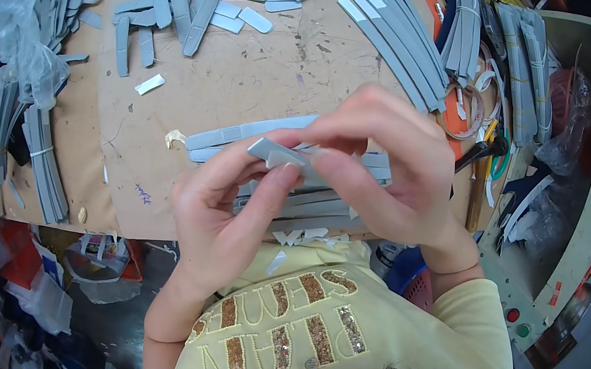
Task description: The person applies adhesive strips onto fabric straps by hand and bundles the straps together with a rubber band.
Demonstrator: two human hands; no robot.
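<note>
Between both hands, over the front part of the table, is a small grey strip (269, 153) with a pale flap along it. My left hand (226, 204) pinches its near side between thumb and fingers. My right hand (399, 166) has thumb and fingers closed at the strip's right end; the fingertips partly hide it. Below the hands lie long grey strips (242, 130), running left to right and partly covered by the hands. More grey strips (315, 207) lie close to the table's front edge, beside several white paper scraps (303, 236).
Small grey tabs (256, 20) and folded grey pieces (194, 22) lie at the back. Long strips (396, 38) fan out at back right, near tape rolls (462, 110). Bundled strips (43, 164) and plastic bags (28, 42) sit left. A metal-framed bin (586, 153) stands right.
</note>
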